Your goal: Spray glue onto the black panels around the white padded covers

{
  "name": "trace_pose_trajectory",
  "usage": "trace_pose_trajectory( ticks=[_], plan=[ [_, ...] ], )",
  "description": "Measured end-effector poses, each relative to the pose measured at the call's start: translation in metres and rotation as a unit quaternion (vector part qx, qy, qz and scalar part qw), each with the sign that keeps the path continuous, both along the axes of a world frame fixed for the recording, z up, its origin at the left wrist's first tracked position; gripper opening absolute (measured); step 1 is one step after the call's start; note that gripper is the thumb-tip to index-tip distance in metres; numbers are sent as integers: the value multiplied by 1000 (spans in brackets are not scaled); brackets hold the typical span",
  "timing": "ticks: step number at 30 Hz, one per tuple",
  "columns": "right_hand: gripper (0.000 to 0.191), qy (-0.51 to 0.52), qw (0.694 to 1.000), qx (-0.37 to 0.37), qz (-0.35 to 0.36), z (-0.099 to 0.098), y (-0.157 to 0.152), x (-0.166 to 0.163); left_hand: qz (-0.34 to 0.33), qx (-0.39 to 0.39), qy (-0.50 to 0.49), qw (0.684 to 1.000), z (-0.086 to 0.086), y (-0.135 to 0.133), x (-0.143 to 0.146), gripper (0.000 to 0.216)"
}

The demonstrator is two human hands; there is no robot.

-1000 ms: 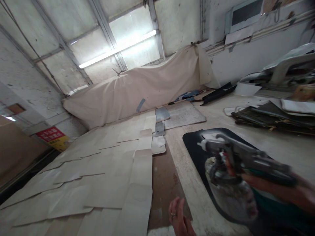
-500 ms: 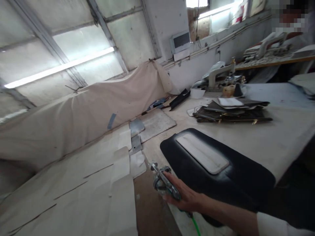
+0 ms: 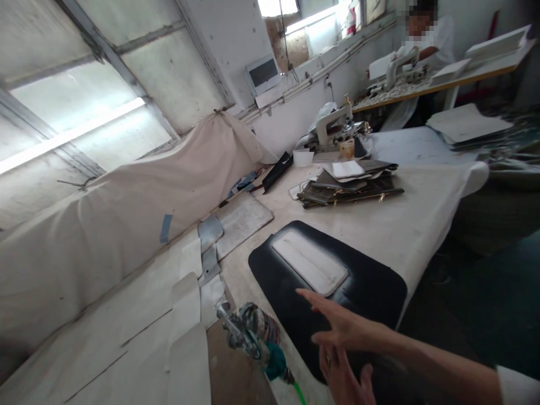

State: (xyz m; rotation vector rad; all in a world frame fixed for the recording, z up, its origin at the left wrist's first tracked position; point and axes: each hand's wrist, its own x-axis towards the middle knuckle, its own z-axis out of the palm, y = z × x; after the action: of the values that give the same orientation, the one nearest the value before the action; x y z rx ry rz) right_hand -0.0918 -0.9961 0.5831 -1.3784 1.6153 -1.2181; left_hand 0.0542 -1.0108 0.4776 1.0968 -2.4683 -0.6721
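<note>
- R hand (image 3: 341, 332) open, fingers spread, hovers over black panel (image 3: 371, 292), holds nothing
- L hand (image 3: 346, 382) open, empty, beside spray gun (image 3: 253, 337) lying on table (image 3: 422, 225)

Spray gun (image 3: 253, 337) left of panel (image 3: 367, 292)

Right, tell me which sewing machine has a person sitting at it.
The far white sewing machine on the wood-edged table, where a person sits. The nearer white sewing machine stands unattended.
</note>
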Motion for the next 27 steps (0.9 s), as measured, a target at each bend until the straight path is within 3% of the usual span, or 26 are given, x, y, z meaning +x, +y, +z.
trace_pose_trajectory(
  ticks=[3,6,9,11,15,18,21,24,27],
  plan=[
    [71,147,982,83,-83,-51,58,-50,-53,50,-51,996,3,-10,-32,81],
    [60,288,939,158,-106,-85,89,-77,-89,69,-105,988,17,-18,-46,74],
    [54,400,897,171,-82,-90,95,-83,-149,17,-117,982,29,-17,-57,47],
    [46,431,890,137,-64,-87,93,-86,-157,-32,-121,980,32,-14,-65,27],
    [17,442,891,55,-86,-97,88,-97,-80,-72,-104,989,42,-25,-73,32],
    [10,431,894,8,-120,-113,87,-104,64,-107,-28,992,67,-52,-71,35],
    [16,413,903,28,-114,-115,84,-109,157,-125,75,977,95,-75,-71,43],
    [36,356,922,74,-131,-100,69,-109,162,-129,113,972,115,-88,-76,44],
    [42,221,957,59,-178,-88,33,-97,196,-158,137,958,129,-99,-78,43]
  ],
)
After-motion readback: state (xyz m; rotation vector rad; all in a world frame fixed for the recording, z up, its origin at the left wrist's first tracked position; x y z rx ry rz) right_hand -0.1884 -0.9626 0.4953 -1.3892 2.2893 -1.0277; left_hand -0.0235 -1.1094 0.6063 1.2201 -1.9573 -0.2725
